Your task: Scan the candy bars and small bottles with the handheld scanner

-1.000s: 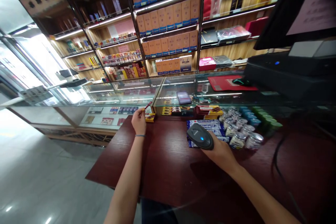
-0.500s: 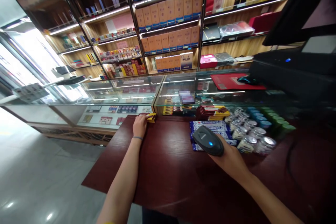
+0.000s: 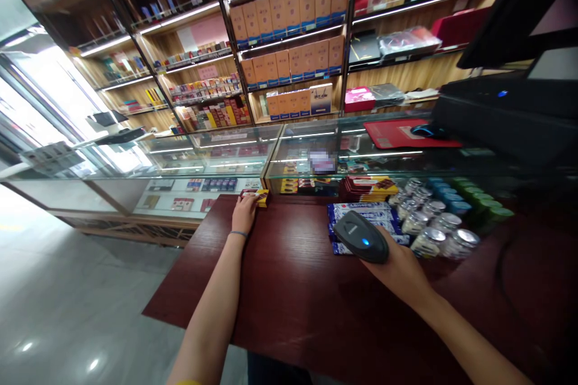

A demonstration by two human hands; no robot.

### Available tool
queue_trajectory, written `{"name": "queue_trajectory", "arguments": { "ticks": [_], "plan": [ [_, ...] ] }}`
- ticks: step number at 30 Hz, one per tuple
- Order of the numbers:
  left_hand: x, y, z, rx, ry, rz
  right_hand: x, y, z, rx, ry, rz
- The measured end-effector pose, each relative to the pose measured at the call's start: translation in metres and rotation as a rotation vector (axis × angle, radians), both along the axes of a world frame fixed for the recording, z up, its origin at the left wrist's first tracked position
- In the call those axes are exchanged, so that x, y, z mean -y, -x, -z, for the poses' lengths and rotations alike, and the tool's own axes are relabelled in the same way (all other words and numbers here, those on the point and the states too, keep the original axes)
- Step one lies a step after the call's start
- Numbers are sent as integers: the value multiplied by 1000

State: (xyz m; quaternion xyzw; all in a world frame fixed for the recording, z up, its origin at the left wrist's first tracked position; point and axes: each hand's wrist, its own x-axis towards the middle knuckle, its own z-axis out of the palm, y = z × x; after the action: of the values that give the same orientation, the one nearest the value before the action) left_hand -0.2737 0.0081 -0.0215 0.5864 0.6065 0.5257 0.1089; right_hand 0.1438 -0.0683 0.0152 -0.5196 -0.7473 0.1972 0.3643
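Note:
At the far left edge of the counter, my left hand [image 3: 244, 212] has its fingers on a dark red and yellow chocolate bar [image 3: 262, 197], which is partly covered by them. My right hand [image 3: 397, 261] is wrapped round a black barcode scanner [image 3: 359, 234] with a lit blue light. The scanner is held over blue-and-white snack packets [image 3: 336, 213] lying side by side, hiding some of them. Behind these packets is a stack of red and yellow chocolate bars [image 3: 368, 187]. Just right of the scanner stand several clear jars with silver lids [image 3: 427, 240].
The dark red wooden counter [image 3: 280, 277] meets a glass display case [image 3: 311, 132]. Blue and green tubs [image 3: 478, 201] stand right of the jars. A mouse lies on a red pad [image 3: 392, 133], beside a black monitor [image 3: 506, 18]. Stocked shelves [image 3: 289, 30] line the wall.
My left hand has shifted slightly down and right, so more of the chocolate bar shows. The right hand keeps the scanner over the blue packets. The view has tilted a little.

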Motion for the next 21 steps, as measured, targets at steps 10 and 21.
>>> {"name": "queue_trajectory", "arguments": {
  "ticks": [10, 21],
  "plan": [
    [1, 0, -1, -154, 10, 22, -1, 0, -6, 29, 10, -4],
    [1, -46, -20, -228, -173, 69, -7, -18, -29, -115, -45, 154]
  ]
}}
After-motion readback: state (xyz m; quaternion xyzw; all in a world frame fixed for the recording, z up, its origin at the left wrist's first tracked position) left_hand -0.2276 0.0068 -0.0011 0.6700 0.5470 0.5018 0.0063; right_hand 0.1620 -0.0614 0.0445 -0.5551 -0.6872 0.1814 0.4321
